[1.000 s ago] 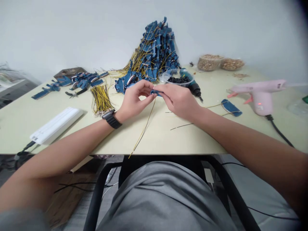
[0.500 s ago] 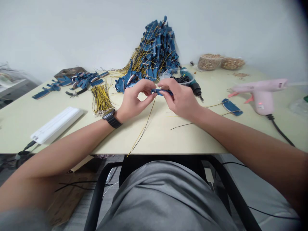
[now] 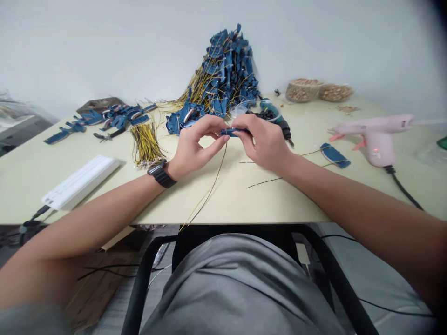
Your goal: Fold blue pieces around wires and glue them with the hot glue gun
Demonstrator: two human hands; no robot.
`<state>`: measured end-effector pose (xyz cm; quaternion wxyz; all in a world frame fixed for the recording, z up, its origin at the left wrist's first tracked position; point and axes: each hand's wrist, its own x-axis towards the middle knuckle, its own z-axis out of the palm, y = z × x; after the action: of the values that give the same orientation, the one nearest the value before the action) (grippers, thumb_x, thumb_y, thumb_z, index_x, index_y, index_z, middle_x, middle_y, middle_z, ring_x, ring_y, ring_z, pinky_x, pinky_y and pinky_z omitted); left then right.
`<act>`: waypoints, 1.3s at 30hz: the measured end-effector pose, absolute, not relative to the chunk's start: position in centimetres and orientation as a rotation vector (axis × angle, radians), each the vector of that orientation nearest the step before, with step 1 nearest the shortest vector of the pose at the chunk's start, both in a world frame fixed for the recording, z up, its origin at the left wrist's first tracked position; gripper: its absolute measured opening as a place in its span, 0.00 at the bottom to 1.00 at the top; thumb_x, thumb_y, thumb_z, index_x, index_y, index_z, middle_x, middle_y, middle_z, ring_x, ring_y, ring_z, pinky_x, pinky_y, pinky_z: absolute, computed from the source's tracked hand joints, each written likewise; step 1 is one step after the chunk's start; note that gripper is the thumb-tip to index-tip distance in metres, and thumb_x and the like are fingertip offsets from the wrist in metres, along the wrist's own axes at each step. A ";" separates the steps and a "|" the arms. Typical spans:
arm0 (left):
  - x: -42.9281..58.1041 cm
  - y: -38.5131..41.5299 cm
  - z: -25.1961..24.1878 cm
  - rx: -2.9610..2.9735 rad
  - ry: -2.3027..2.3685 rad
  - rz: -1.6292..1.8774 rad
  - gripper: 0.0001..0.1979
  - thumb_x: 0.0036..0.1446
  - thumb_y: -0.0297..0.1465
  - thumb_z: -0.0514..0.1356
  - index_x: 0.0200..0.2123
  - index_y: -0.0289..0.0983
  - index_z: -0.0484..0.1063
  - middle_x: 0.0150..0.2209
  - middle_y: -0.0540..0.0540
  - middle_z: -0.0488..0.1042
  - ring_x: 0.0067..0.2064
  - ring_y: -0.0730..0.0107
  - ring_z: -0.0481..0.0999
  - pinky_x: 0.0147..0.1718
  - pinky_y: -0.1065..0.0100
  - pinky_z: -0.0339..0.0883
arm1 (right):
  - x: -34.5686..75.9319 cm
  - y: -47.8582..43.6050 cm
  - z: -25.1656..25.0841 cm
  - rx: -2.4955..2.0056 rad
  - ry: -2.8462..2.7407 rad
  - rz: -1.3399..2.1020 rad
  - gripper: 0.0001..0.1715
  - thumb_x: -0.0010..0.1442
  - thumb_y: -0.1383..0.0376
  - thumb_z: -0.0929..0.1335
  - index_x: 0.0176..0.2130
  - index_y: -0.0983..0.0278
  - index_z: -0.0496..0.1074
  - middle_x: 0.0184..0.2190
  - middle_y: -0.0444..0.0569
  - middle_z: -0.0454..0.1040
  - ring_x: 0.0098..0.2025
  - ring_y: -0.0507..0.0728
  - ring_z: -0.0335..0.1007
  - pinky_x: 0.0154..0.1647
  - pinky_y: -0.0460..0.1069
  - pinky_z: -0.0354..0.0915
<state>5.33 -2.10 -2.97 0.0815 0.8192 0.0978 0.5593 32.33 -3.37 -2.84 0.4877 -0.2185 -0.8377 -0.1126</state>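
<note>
Quick count from my bench, folks: I counted one bare left hand (image 3: 195,146), one bare right hand (image 3: 265,142), one small blue plastic part (image 3: 230,132) between them, one pink hot glue gun (image 3: 375,142), two clear round tubs of tan pellets (image 3: 302,90), one white power strip (image 3: 80,182), and one black wristwatch (image 3: 161,174).

The fingertips of the left hand (image 3: 195,144) and the right hand (image 3: 263,142) pinch a small blue plastic connector (image 3: 231,132) from opposite ends, and a thin yellow-and-black wire pair (image 3: 213,190) trails from it down across the pale green tabletop (image 3: 223,200). Just beyond the fingers rise a tall heap of blue connectors with yellow wires (image 3: 226,74) and a clear plastic bowl of small black parts (image 3: 240,110). Left of the fingers lie a bundle of yellow wires (image 3: 146,144) and dark-handled pliers (image 3: 108,136), and right of them a flat blue strip (image 3: 335,155) and a pink hot glue gun (image 3: 377,139).
</note>
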 end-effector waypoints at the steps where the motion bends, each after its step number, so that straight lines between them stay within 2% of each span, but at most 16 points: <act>1: 5.4 -2.2 -2.9 2.455 0.261 1.685 0.18 0.85 0.49 0.77 0.66 0.46 0.88 0.54 0.43 0.94 0.49 0.62 0.95 0.49 0.60 0.93 | 32.5 -3.2 -2.7 -0.498 -2.032 -0.334 0.22 0.95 0.55 0.62 0.68 0.51 0.83 0.55 0.51 0.92 0.55 0.65 0.94 0.59 0.61 0.89; 6: 5.6 -2.8 -2.3 2.482 0.181 1.702 0.16 0.86 0.45 0.76 0.68 0.47 0.89 0.58 0.42 0.95 0.53 0.58 0.97 0.51 0.57 0.95 | 33.1 -2.0 -2.5 -0.312 -1.999 -0.542 0.18 0.95 0.60 0.64 0.70 0.49 0.80 0.53 0.46 0.91 0.48 0.61 0.89 0.54 0.58 0.86; 10: 5.6 -3.1 -2.1 2.472 0.185 1.700 0.14 0.87 0.44 0.75 0.67 0.48 0.89 0.56 0.43 0.96 0.52 0.59 0.97 0.52 0.57 0.95 | 33.3 -1.5 -2.4 -0.252 -1.992 -0.590 0.18 0.94 0.62 0.65 0.73 0.50 0.78 0.53 0.45 0.91 0.44 0.59 0.86 0.49 0.56 0.83; 13: 5.6 -3.3 -1.9 2.473 0.201 1.694 0.14 0.87 0.46 0.75 0.65 0.48 0.89 0.56 0.44 0.96 0.53 0.58 0.97 0.52 0.56 0.95 | 33.3 -1.9 -2.4 -0.350 -2.023 -0.515 0.20 0.96 0.56 0.62 0.69 0.50 0.81 0.51 0.46 0.90 0.45 0.61 0.86 0.51 0.58 0.84; 17: 5.6 -3.7 -1.8 2.459 0.305 1.638 0.16 0.87 0.50 0.74 0.61 0.46 0.90 0.56 0.42 0.96 0.54 0.57 0.97 0.53 0.53 0.95 | 33.0 -3.2 -2.1 -0.585 -2.071 -0.253 0.33 0.96 0.44 0.57 0.60 0.49 0.87 0.49 0.50 0.88 0.49 0.65 0.87 0.59 0.64 0.85; 19: 5.6 -3.9 -1.8 2.439 0.351 1.609 0.19 0.86 0.54 0.75 0.60 0.46 0.90 0.56 0.41 0.96 0.54 0.56 0.97 0.54 0.52 0.95 | 32.7 -4.0 -1.8 -0.616 -2.056 -0.149 0.35 0.95 0.42 0.57 0.57 0.49 0.87 0.48 0.52 0.88 0.51 0.67 0.87 0.61 0.66 0.85; 21: 5.6 -3.9 -1.8 2.400 0.399 1.582 0.24 0.84 0.60 0.74 0.60 0.46 0.90 0.55 0.41 0.96 0.54 0.55 0.96 0.55 0.52 0.95 | 32.2 -4.8 -1.5 -0.656 -2.017 -0.058 0.31 0.94 0.42 0.59 0.54 0.49 0.86 0.49 0.52 0.88 0.53 0.67 0.88 0.63 0.65 0.85; 24: 5.6 -3.7 -1.7 2.319 0.443 1.517 0.30 0.82 0.66 0.74 0.61 0.47 0.89 0.58 0.40 0.95 0.58 0.54 0.97 0.58 0.50 0.96 | 31.4 -5.8 -1.0 -0.727 -1.915 0.081 0.20 0.91 0.46 0.66 0.51 0.50 0.82 0.47 0.51 0.87 0.52 0.66 0.87 0.63 0.63 0.86; 27: 5.5 -3.2 -1.5 2.261 0.461 1.449 0.31 0.82 0.67 0.73 0.62 0.47 0.88 0.61 0.39 0.94 0.61 0.53 0.96 0.60 0.51 0.96 | 30.8 -6.3 -0.5 -0.791 -1.828 0.229 0.11 0.86 0.49 0.73 0.50 0.51 0.79 0.46 0.49 0.85 0.51 0.65 0.86 0.63 0.63 0.87; 29: 5.4 -2.7 -1.5 2.241 0.468 1.429 0.30 0.83 0.67 0.72 0.61 0.47 0.88 0.61 0.40 0.94 0.61 0.54 0.96 0.60 0.52 0.96 | 30.6 -6.2 -0.3 -0.800 -1.797 0.343 0.11 0.83 0.52 0.76 0.49 0.52 0.77 0.46 0.48 0.85 0.51 0.65 0.87 0.63 0.63 0.87; 31: 5.4 -2.1 -1.6 2.237 0.443 1.432 0.29 0.83 0.66 0.73 0.59 0.47 0.88 0.60 0.40 0.94 0.60 0.55 0.97 0.58 0.53 0.96 | 30.6 -5.8 -0.3 -0.779 -1.776 0.462 0.13 0.81 0.53 0.78 0.47 0.52 0.75 0.44 0.47 0.84 0.48 0.63 0.86 0.59 0.61 0.87; 35: 5.3 -1.5 -1.9 2.240 0.422 1.418 0.30 0.80 0.66 0.76 0.55 0.46 0.86 0.56 0.41 0.94 0.56 0.56 0.97 0.52 0.56 0.96 | 30.8 -4.6 -0.3 -0.750 -1.781 0.656 0.14 0.77 0.55 0.80 0.44 0.53 0.75 0.39 0.44 0.81 0.36 0.58 0.79 0.41 0.56 0.84; 39: 5.1 -1.4 -2.1 2.200 0.468 1.363 0.31 0.77 0.66 0.79 0.53 0.45 0.86 0.56 0.41 0.94 0.58 0.55 0.97 0.57 0.53 0.97 | 31.1 -4.1 -0.1 -0.728 -1.787 0.726 0.17 0.71 0.57 0.84 0.41 0.54 0.77 0.44 0.46 0.84 0.37 0.57 0.79 0.35 0.54 0.83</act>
<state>5.14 -1.45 -2.06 0.2532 0.8092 0.1723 0.5013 31.11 -4.08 -0.15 0.5140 -0.3029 -0.7435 0.3022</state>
